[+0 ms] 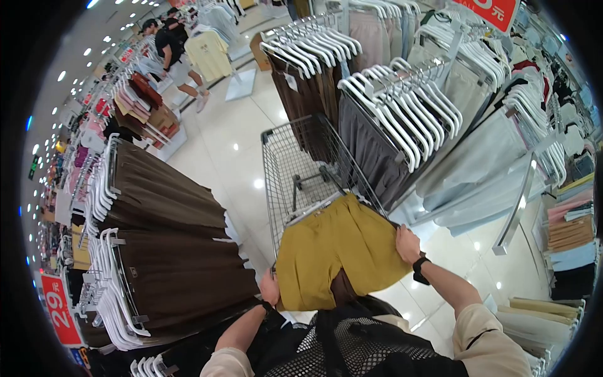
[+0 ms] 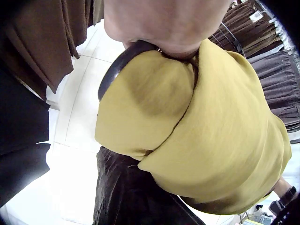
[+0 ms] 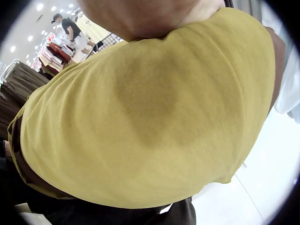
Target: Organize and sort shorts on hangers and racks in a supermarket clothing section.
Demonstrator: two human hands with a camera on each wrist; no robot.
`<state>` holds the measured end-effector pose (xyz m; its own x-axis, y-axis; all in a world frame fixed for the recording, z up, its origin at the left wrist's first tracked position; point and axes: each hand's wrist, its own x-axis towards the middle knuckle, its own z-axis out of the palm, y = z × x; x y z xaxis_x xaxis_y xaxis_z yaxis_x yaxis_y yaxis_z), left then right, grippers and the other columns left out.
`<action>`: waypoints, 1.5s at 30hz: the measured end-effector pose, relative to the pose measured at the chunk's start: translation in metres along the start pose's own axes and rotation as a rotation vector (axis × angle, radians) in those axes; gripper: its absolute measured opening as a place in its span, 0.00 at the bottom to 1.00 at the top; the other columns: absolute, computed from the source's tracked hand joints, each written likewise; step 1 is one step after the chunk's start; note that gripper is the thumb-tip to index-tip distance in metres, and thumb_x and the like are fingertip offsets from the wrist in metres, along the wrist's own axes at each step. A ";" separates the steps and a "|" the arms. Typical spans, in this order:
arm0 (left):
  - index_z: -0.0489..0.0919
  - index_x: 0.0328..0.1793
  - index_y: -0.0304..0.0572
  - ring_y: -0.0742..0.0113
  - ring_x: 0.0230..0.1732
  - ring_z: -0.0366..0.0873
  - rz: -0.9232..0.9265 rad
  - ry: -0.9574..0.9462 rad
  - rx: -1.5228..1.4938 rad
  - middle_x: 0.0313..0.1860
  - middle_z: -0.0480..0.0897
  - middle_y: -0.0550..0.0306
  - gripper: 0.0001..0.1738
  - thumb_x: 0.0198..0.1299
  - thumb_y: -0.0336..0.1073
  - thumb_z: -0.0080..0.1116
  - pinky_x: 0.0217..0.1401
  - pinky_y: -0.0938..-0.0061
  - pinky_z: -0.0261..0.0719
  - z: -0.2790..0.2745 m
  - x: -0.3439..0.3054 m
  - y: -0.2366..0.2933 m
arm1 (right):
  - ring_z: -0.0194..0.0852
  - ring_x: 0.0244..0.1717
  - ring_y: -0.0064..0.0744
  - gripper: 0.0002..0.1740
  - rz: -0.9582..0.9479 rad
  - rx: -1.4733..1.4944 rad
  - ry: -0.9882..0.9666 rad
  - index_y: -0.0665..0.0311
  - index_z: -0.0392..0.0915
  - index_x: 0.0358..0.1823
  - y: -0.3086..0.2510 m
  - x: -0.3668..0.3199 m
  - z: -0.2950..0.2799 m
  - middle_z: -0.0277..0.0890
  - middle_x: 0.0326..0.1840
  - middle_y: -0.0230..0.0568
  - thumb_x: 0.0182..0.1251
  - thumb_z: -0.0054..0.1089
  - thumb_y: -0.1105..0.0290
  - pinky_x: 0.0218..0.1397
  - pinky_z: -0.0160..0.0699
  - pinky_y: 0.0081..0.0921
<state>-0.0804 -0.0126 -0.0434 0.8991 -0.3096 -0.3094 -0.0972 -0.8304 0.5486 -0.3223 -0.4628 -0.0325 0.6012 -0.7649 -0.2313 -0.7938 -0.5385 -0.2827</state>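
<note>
Mustard-yellow shorts (image 1: pixel 342 248) lie spread over the handle end of a wire shopping cart (image 1: pixel 282 163), waistband toward the basket, with brown cloth (image 1: pixel 343 289) showing beneath. At the left side of the shorts, my left hand (image 1: pixel 270 289) grips the cart's dark curved handle (image 2: pixel 123 63), seen beside it in the left wrist view. My right hand (image 1: pixel 408 245) curls round the handle's right end, at the shorts' other edge. Yellow fabric (image 3: pixel 150 112) fills most of the right wrist view and hides the handle there.
Brown garments (image 1: pixel 182 264) on white hangers line the left side. Racks of dark trousers (image 1: pixel 370 141) and pale clothes (image 1: pixel 483 169) stand close on the right, with a metal rack arm (image 1: pixel 518 210) jutting out. A tiled aisle (image 1: pixel 235 151) runs ahead, where a person (image 1: pixel 169 50) walks.
</note>
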 end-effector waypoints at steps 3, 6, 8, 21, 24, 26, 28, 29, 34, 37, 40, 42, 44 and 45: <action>0.80 0.60 0.38 0.25 0.54 0.82 0.005 0.053 0.072 0.50 0.86 0.28 0.16 0.76 0.40 0.55 0.55 0.38 0.78 0.012 0.006 -0.016 | 0.89 0.42 0.66 0.18 0.000 -0.010 0.006 0.65 0.75 0.51 -0.002 -0.001 0.001 0.88 0.43 0.59 0.89 0.43 0.57 0.48 0.88 0.59; 0.81 0.59 0.37 0.26 0.54 0.83 0.014 0.031 0.067 0.50 0.86 0.29 0.16 0.75 0.40 0.56 0.55 0.38 0.78 0.008 0.006 -0.015 | 0.90 0.41 0.63 0.17 -0.006 -0.033 0.037 0.64 0.76 0.51 0.001 0.000 0.006 0.88 0.42 0.57 0.88 0.44 0.57 0.44 0.89 0.56; 0.82 0.57 0.37 0.27 0.53 0.84 0.037 0.055 0.095 0.49 0.87 0.30 0.15 0.75 0.40 0.56 0.55 0.38 0.79 0.011 0.008 -0.017 | 0.90 0.38 0.62 0.18 -0.018 -0.062 0.074 0.64 0.76 0.50 0.002 0.000 0.009 0.88 0.40 0.56 0.88 0.45 0.57 0.42 0.89 0.56; 0.83 0.54 0.39 0.29 0.52 0.86 0.031 0.062 0.091 0.46 0.88 0.33 0.14 0.72 0.40 0.57 0.56 0.39 0.82 0.012 0.005 -0.018 | 0.91 0.37 0.62 0.19 -0.028 -0.043 0.149 0.65 0.80 0.46 0.010 -0.002 0.025 0.89 0.37 0.58 0.84 0.49 0.55 0.44 0.89 0.57; 0.82 0.56 0.40 0.30 0.51 0.86 0.000 0.032 0.083 0.44 0.88 0.33 0.15 0.72 0.42 0.57 0.54 0.39 0.81 0.016 0.014 -0.026 | 0.90 0.40 0.64 0.21 -0.018 -0.037 0.125 0.66 0.80 0.48 0.005 0.000 0.020 0.89 0.40 0.59 0.85 0.47 0.55 0.47 0.89 0.58; 0.81 0.57 0.41 0.30 0.50 0.86 -0.039 -0.015 0.024 0.44 0.88 0.33 0.16 0.72 0.42 0.57 0.54 0.39 0.81 0.019 0.018 -0.026 | 0.89 0.43 0.66 0.23 -0.016 -0.019 0.095 0.67 0.80 0.49 0.005 0.002 0.016 0.88 0.43 0.62 0.86 0.45 0.54 0.50 0.88 0.59; 0.81 0.56 0.40 0.30 0.49 0.86 -0.002 0.028 0.016 0.42 0.88 0.33 0.15 0.72 0.42 0.56 0.52 0.39 0.81 0.021 0.016 -0.025 | 0.89 0.43 0.66 0.23 -0.015 -0.055 0.092 0.67 0.79 0.50 0.003 0.004 0.012 0.88 0.43 0.62 0.86 0.44 0.53 0.50 0.88 0.59; 0.81 0.55 0.40 0.30 0.48 0.86 0.014 0.048 0.016 0.42 0.88 0.34 0.15 0.72 0.42 0.56 0.51 0.39 0.81 0.021 0.013 -0.025 | 0.89 0.43 0.66 0.23 -0.014 -0.071 0.087 0.66 0.79 0.50 0.003 0.003 0.013 0.88 0.44 0.62 0.87 0.44 0.53 0.50 0.88 0.59; 0.80 0.53 0.40 0.31 0.46 0.88 0.001 0.054 0.036 0.41 0.89 0.34 0.14 0.72 0.42 0.57 0.50 0.40 0.83 0.028 0.013 -0.028 | 0.90 0.46 0.64 0.22 -0.010 -0.168 0.076 0.66 0.77 0.55 0.003 0.002 0.015 0.89 0.45 0.59 0.88 0.43 0.54 0.52 0.88 0.57; 0.81 0.53 0.40 0.31 0.47 0.89 -0.021 0.063 0.012 0.41 0.90 0.34 0.15 0.72 0.43 0.57 0.53 0.40 0.85 0.024 0.012 -0.026 | 0.92 0.49 0.56 0.18 -0.012 -0.278 0.064 0.67 0.77 0.55 0.007 0.009 0.029 0.90 0.48 0.53 0.85 0.47 0.58 0.54 0.90 0.51; 0.81 0.53 0.40 0.33 0.47 0.89 -0.053 0.053 0.007 0.41 0.90 0.36 0.15 0.72 0.44 0.57 0.53 0.40 0.86 0.022 0.010 -0.024 | 0.92 0.54 0.54 0.19 0.059 -0.350 -0.001 0.69 0.76 0.59 0.001 0.016 0.030 0.90 0.52 0.53 0.82 0.49 0.61 0.58 0.90 0.49; 0.81 0.53 0.39 0.33 0.48 0.89 -0.048 0.049 0.001 0.43 0.90 0.36 0.15 0.72 0.43 0.57 0.54 0.41 0.86 0.023 0.006 -0.026 | 0.90 0.60 0.54 0.24 0.099 -0.313 -0.092 0.74 0.75 0.64 -0.002 0.020 0.027 0.89 0.58 0.56 0.75 0.55 0.62 0.63 0.88 0.46; 0.81 0.53 0.39 0.33 0.49 0.89 -0.043 0.045 -0.020 0.44 0.90 0.35 0.16 0.72 0.43 0.57 0.54 0.41 0.86 0.021 0.006 -0.025 | 0.89 0.62 0.56 0.27 0.113 -0.309 -0.167 0.76 0.74 0.65 -0.010 0.020 0.017 0.87 0.60 0.59 0.73 0.57 0.62 0.66 0.87 0.46; 0.80 0.54 0.38 0.33 0.49 0.89 -0.059 0.033 -0.030 0.45 0.90 0.35 0.16 0.72 0.44 0.57 0.54 0.41 0.86 0.020 0.005 -0.023 | 0.86 0.66 0.58 0.29 0.136 -0.271 -0.171 0.76 0.74 0.65 -0.012 0.018 0.014 0.85 0.64 0.61 0.71 0.60 0.61 0.69 0.85 0.46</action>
<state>-0.0825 -0.0039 -0.0731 0.9165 -0.2449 -0.3163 -0.0312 -0.8321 0.5538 -0.3006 -0.4649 -0.0462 0.4767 -0.7784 -0.4085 -0.8494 -0.5275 0.0139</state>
